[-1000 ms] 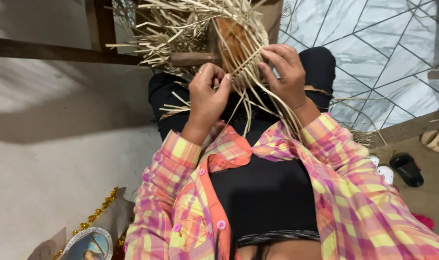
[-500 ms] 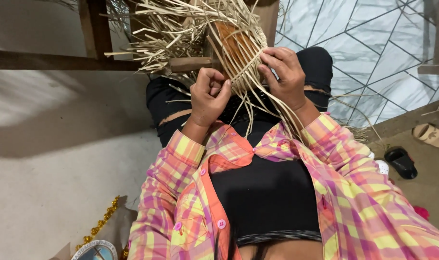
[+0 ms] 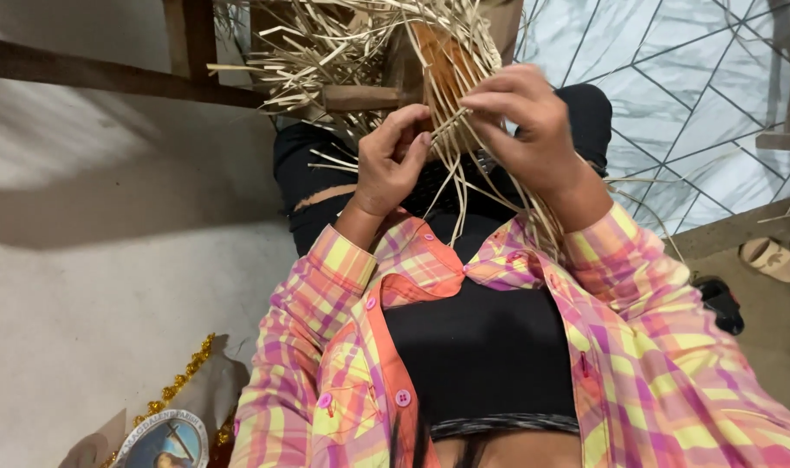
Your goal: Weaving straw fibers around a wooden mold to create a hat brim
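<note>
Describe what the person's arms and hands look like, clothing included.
Both hands are bare: the left hand and right hand wear no gloves, and no rings or watch show. Each arm is covered to the wrist by a long plaid shirt sleeve in pink, orange and yellow with purple lines, ending in a buttoned-style cuff. The shirt has pink buttons.

Below my lap I note a pale concrete floor (image 3: 92,295), with a dark wooden beam (image 3: 109,78) running across its upper left and a wooden post (image 3: 191,39) rising from it. At my right lies a marbled tile floor (image 3: 689,95) with dark diagonal seams; beside its edge sit a tan sandal (image 3: 769,258) and, nearer me, a black sandal (image 3: 721,302). At lower left I see a round picture medallion (image 3: 163,440) edged with a gold bead trim (image 3: 183,381).
</note>
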